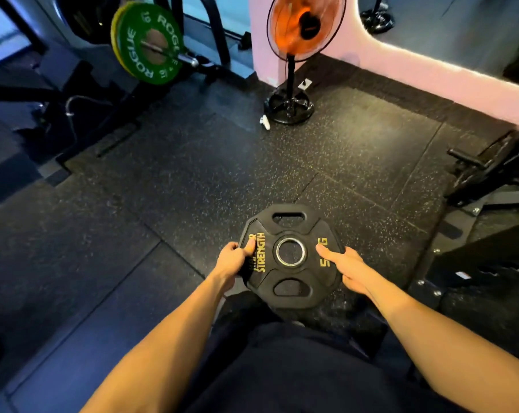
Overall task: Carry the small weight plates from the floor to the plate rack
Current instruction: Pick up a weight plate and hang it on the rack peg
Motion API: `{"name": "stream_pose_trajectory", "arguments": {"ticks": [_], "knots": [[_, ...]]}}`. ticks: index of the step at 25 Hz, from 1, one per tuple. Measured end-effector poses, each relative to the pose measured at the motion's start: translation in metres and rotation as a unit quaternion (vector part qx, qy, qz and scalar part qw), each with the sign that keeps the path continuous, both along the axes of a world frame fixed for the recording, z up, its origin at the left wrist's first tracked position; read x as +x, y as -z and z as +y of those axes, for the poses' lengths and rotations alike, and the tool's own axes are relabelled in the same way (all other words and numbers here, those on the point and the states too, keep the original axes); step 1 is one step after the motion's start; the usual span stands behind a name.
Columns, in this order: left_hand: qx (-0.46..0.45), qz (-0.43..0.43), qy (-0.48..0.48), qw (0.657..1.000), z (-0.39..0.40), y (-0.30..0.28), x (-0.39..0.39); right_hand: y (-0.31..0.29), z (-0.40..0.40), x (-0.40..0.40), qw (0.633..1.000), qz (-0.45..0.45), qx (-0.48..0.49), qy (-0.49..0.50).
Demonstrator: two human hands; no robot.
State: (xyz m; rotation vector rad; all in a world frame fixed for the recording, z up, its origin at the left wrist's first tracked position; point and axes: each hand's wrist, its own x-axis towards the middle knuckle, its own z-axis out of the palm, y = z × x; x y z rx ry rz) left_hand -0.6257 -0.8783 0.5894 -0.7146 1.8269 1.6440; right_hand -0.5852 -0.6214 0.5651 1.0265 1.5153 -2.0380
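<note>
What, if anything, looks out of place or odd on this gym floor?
A small white object lies loose on the floor beside the fan's base; too blurred to identify. Nothing else stands out.

Left hand (233,257): fingers hidden under rim of black weight plate (291,254), thumb alone shows on top. Its yellow lettering partly covered by both thumbs; weight figure beside right hand (346,268) reads perhaps "5 KG". Green bumper plate (148,43): bar runs out of sight leftward. Fan (304,25) cut off by top edge, blades blurred. Black rack frame (496,171) cut by right edge.
</note>
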Motion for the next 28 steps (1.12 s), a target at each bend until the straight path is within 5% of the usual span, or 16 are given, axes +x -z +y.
{"name": "stream_pose_trajectory", "arguments": {"ticks": [3, 13, 28], "knots": [[0.001, 0.006, 0.044, 0.999, 0.012, 0.012, -0.110, 0.029, 0.020, -0.089, 1.000, -0.002, 0.013, 0.015], [0.009, 0.001, 0.206, 0.978, 0.089, -0.002, -0.472, -0.011, 0.039, -0.355, 0.979, -0.001, 0.019, 0.201], [-0.016, 0.029, 0.365, 0.931, 0.386, 0.004, -0.862, -0.005, 0.277, -0.692, 0.933, 0.035, 0.014, 0.358]]}}
